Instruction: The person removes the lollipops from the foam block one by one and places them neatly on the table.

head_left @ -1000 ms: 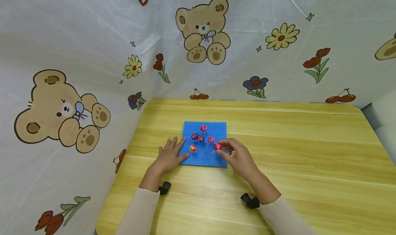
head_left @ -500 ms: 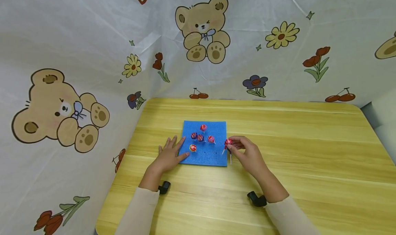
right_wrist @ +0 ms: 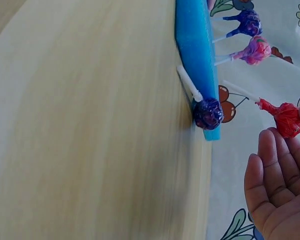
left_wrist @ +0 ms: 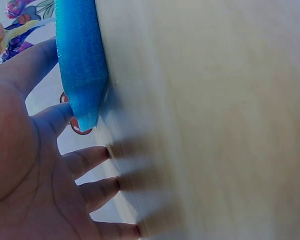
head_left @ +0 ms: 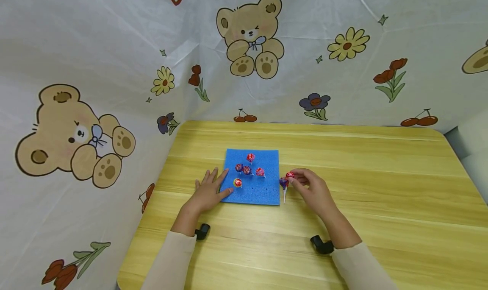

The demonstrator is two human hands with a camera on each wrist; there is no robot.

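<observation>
A red-wrapped lollipop (right_wrist: 287,120) is pinched by its head between the thumb and fingers of my right hand (head_left: 313,192), its white stick pointing away from the palm. The hand hovers just right of a blue foam block (head_left: 267,196). A purple lollipop (right_wrist: 208,114) lies on the table along the block's right edge. Several lollipops stand by their sticks in the foam, among them a pink one (head_left: 260,171), a red-and-yellow one (head_left: 238,182) and a dark purple one (head_left: 247,170). My left hand (head_left: 207,195) is spread flat, thumb and index finger pressing the block's left edge.
The wooden table (head_left: 366,188) extends far to the right. Behind and to the left hangs a white cloth (head_left: 297,10) printed with bears and flowers. Small dark holes show in the foam's front part. A black wrist camera (head_left: 322,244) sits at the right sleeve.
The red lollipop has come out of the foam's right side and moved right in my right hand, past the block's edge. The left hand stays put.
</observation>
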